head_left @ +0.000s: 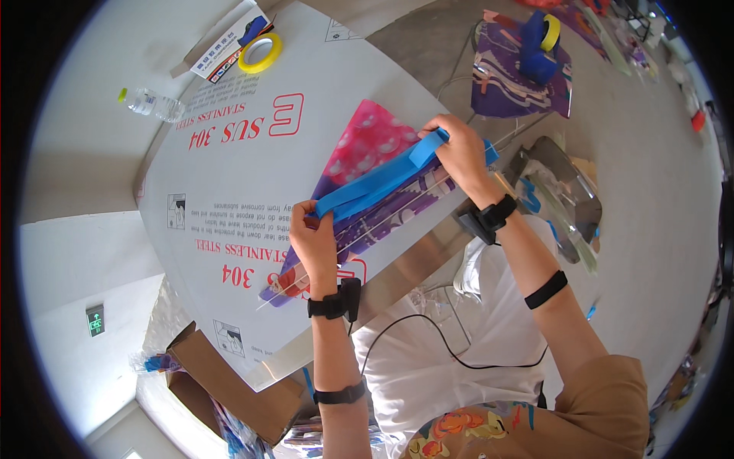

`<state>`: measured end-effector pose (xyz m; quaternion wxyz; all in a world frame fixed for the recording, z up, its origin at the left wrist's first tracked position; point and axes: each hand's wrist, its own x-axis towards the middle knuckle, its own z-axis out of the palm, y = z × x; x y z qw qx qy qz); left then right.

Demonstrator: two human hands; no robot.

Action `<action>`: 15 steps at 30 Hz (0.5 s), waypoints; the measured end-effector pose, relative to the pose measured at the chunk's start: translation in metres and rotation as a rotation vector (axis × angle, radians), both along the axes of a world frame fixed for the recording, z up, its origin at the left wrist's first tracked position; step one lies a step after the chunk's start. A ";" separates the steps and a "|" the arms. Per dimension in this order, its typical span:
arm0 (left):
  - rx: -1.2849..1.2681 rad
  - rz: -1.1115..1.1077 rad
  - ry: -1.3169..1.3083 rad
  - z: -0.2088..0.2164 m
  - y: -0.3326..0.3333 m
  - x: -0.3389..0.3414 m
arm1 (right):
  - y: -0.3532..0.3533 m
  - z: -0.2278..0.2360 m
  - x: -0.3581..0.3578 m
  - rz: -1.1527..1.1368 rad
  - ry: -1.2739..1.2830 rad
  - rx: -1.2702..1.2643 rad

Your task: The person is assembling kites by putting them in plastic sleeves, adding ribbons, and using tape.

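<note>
A long flat blue ribbon (371, 186) runs slantwise between my hands, doubled along part of its length. My left hand (312, 236) pinches its lower left end between thumb and fingers. At the upper right, my right hand (461, 153) grips the ribbon, with a blue end showing beyond the palm. Beneath lies a pink and purple printed sheet (369, 138), pointed like a kite, with a pale spotted pattern on its pink part. Thin white rods (397, 211) cross its near side. My hands and the ribbon cover part of the sheet.
The sheet rests on a grey table (229, 168) with red print. A yellow tape roll (260, 53), a box (229, 42) and a plastic bottle (157, 105) are at the far left. Rightward are a blue tape dispenser (537, 57) and a dark bin (585, 195). A cardboard box (237, 386) stands lower left.
</note>
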<state>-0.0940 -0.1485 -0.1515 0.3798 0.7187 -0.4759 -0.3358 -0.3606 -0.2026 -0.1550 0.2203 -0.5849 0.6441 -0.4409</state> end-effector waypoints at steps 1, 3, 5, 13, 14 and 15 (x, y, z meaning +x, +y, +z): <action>-0.005 -0.001 -0.005 0.001 0.001 0.002 | 0.001 -0.001 -0.001 -0.037 0.109 0.033; -0.067 -0.057 -0.175 0.003 0.003 0.005 | 0.001 -0.003 -0.005 -0.086 0.133 0.004; -0.115 -0.076 -0.205 0.003 0.007 0.008 | 0.000 -0.003 -0.010 -0.119 0.152 -0.020; -0.189 -0.101 -0.293 -0.001 0.015 0.015 | 0.004 0.017 0.003 0.208 0.656 -0.410; -0.181 -0.100 -0.292 -0.002 0.015 0.014 | 0.007 0.019 0.010 0.417 0.635 -0.362; -0.173 -0.099 -0.292 -0.002 0.014 0.014 | 0.011 0.020 0.018 0.420 0.631 -0.363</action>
